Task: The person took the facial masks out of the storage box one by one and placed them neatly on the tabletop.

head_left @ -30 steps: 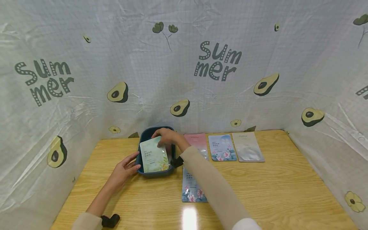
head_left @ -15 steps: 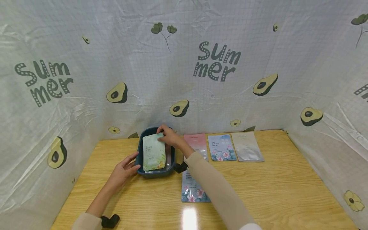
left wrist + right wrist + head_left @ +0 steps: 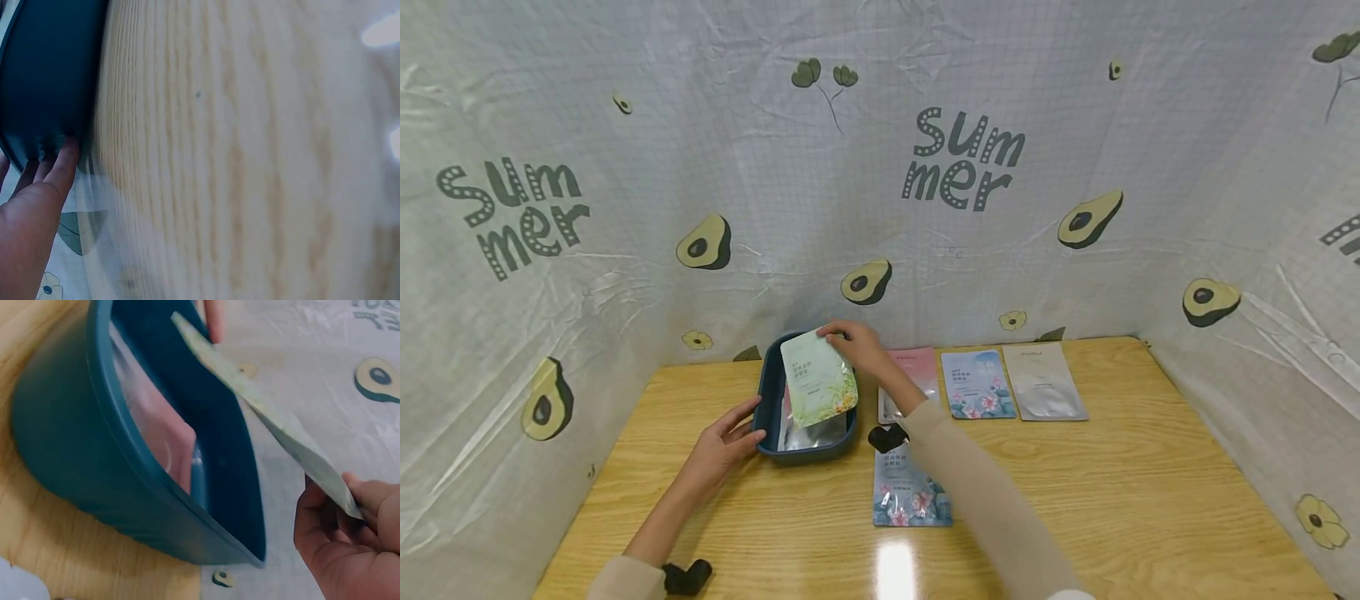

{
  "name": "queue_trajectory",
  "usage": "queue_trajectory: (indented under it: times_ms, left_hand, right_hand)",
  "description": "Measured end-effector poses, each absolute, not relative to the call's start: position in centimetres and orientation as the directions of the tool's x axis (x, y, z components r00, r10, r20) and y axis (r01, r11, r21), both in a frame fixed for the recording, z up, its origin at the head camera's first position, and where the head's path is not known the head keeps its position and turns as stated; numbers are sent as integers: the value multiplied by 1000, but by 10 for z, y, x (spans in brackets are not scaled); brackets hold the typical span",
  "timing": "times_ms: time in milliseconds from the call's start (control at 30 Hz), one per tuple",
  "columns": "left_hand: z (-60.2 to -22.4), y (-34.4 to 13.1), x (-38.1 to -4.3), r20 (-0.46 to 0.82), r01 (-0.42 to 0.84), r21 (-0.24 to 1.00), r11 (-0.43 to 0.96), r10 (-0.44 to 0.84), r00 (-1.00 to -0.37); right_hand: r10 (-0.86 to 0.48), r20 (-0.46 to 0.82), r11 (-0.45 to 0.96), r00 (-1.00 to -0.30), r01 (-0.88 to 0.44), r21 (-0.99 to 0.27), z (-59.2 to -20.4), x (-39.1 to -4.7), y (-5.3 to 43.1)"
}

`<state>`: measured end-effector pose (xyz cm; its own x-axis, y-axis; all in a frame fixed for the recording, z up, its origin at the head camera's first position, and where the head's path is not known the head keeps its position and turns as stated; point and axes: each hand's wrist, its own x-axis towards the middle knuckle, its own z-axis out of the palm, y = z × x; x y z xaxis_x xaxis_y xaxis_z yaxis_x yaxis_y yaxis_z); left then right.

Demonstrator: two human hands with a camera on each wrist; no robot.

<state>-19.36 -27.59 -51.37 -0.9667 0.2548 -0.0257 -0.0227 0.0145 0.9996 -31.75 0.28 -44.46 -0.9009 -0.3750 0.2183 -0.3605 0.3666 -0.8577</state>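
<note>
My right hand (image 3: 856,343) pinches the upper right corner of a flat green face mask packet (image 3: 814,379), printed with plants. In the right wrist view the packet (image 3: 269,422) slants edge-on above the rim of a dark blue bin (image 3: 81,419), thumb on one face and fingers curled behind. Inside the bin (image 3: 808,457) lies a pink and silver packet (image 3: 801,435), partly covered by the green one. My left hand (image 3: 722,446) touches the bin's left side. Its extended fingers (image 3: 64,165) lie against the outer wall in the left wrist view.
Right of the bin lie a pink packet (image 3: 917,367), a blue flowered packet (image 3: 977,385) and a cream and silver packet (image 3: 1045,383). Another blue packet (image 3: 910,492) lies nearer, partly under the right sleeve. A patterned curtain (image 3: 775,167) encloses the wooden table (image 3: 1112,500).
The right hand has lifted the green packet up and rightward, uncovering more of the pink and silver packet in the bin. The left hand and the bin have stayed in place.
</note>
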Motion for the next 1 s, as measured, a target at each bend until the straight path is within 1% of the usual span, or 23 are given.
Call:
queue_trajectory:
  times_ms: [167,233,433,600,733,867,1000]
  left_hand:
    - [-514,-275,-194,-46,-39,999,34,245,-968]
    - [-514,-275,-194,-53,-45,998,40,240,-969]
    - [-513,-274,-193,-65,-55,997,48,236,-970]
    - [-513,-274,-193,-65,-54,997,53,234,-970]
    - [-513,-275,-193,-68,-56,997,60,229,-971]
    - [-513,-274,-194,-74,-59,996,70,228,-971]
    - [-512,-274,-194,-75,-60,996,72,229,-971]
  right_hand:
    - [-362,127,361,-924,-264,-895,-438,-315,23]
    - [-368,109,338,-923,-242,-910,-436,-315,34]
    - [-417,72,149,-906,-146,-978,-432,-309,68]
    - [-426,81,96,-901,-134,-986,-433,-300,100]
    - [-403,97,123,-910,-159,-979,-437,-289,125]
    - [-359,117,194,-926,-197,-961,-439,-278,150]
    - [-322,103,239,-941,-186,-953,-442,-268,172]
